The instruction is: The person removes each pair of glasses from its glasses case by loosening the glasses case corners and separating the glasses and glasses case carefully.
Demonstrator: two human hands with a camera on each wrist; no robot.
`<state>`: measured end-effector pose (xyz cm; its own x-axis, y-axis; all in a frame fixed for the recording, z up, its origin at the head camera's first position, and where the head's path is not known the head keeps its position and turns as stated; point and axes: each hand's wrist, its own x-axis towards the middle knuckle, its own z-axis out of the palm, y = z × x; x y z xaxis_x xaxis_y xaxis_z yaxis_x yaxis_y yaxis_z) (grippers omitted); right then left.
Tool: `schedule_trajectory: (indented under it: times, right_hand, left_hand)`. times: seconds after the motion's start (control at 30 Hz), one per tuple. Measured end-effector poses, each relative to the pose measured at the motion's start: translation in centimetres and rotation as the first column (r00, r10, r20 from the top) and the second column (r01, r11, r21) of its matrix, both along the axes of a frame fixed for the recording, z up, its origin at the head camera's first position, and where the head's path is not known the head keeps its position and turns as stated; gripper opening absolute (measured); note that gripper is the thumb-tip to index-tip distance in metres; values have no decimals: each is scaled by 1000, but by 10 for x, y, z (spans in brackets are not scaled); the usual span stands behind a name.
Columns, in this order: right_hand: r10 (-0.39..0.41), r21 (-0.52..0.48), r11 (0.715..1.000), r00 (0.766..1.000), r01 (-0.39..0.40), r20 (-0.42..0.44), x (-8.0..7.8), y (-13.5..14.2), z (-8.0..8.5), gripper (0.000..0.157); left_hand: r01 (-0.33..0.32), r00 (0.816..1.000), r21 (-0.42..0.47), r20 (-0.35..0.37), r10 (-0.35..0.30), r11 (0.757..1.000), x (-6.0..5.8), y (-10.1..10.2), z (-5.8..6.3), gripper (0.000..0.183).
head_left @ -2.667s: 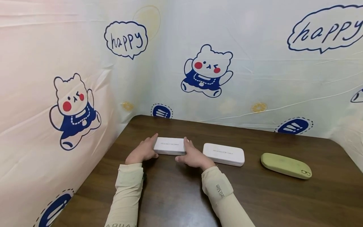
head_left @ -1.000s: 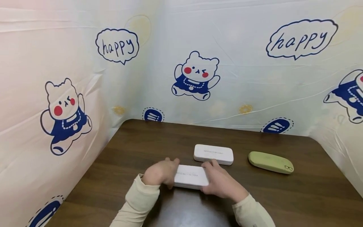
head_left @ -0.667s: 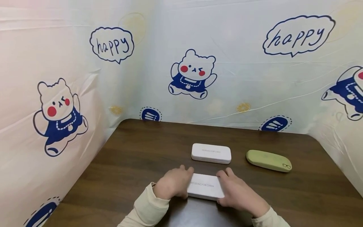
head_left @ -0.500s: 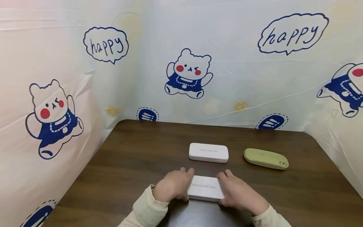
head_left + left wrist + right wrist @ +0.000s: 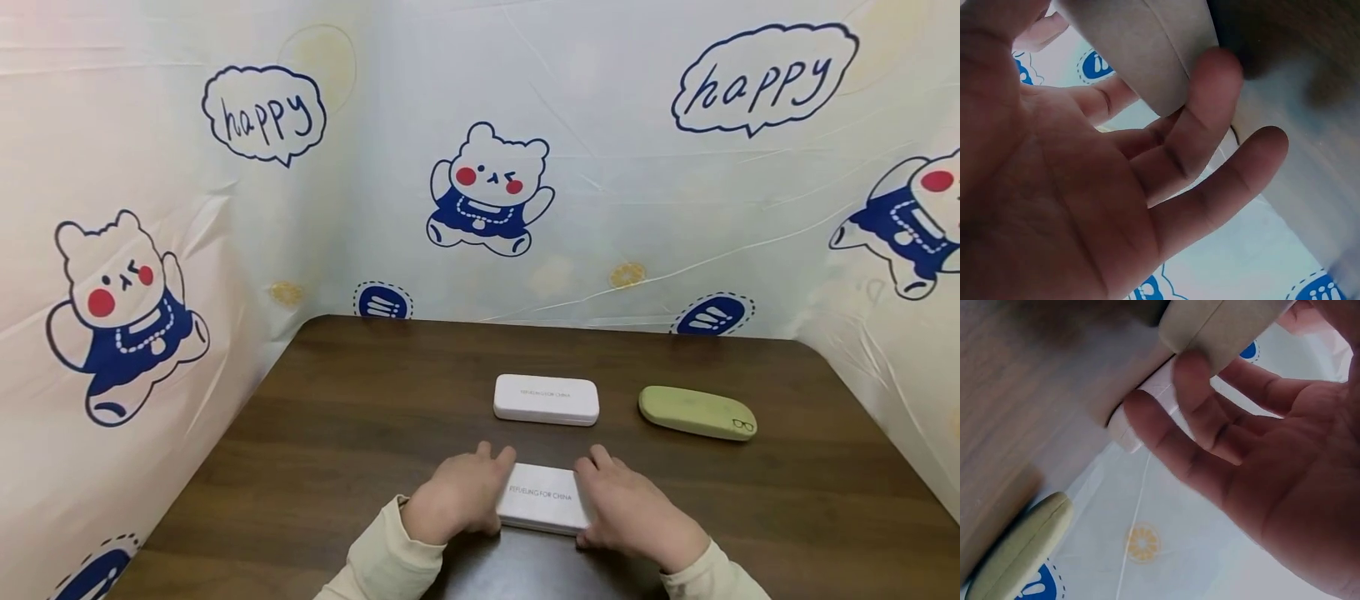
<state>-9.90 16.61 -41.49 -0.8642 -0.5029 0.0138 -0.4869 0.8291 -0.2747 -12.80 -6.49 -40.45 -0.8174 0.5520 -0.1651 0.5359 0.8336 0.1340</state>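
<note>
White case point(image 5: 542, 500) nearest me, well in from the far edge of the worktop point(image 5: 375, 392), is gripped at its ends by my left hand point(image 5: 459, 493) and right hand point(image 5: 636, 510), seemingly being positioned, which next calls for even pressure.

Tbl point(image 5: 360, 408): dk brown, wood grain, flat top; far corners, approx 10 & 2 o'clock, rounded; pale sheen point(image 5: 525, 567) nr 6 o'clock. Three cases on view there. Far wht case point(image 5: 546, 402): at 12, flat on wood, lid down, long axis abt 9-to-3, small grey print on top. Grn case point(image 5: 696, 413): abt 3 o'clock from far wht one, near but not touching; lying flat, closed, slightly skewed, w/ a glasses drawing point(image 5: 742, 425) at its 4 o'clock end. Nr wht case point(image 5: 542, 498): abt 6 o'clock, marked "REFUELING FOR CHINA"; can't tell if resting on tbl or just above.
</note>
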Motion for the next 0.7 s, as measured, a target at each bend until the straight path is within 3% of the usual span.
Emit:
schedule_trajectory:
  times: [0.2, 0.4, 0.7]
  right_hand:
    - [78, 0, 997, 997, -78, -14, -5, 5, 2, 61]
    - [137, -43, 990, 991, -137, 4, -12, 12, 8, 70]
    - [59, -132, 991, 980, -34, 189, -18, 18, 9, 92]
  left_hand:
    - [39, 997, -36, -68, -42, 999, 0, 2, 0, 65]
    - [51, 996, -43, -73, -54, 998, -1, 4, 1, 65]
    - [53, 999, 46, 5, -53, 998, -3, -1, -4, 65]
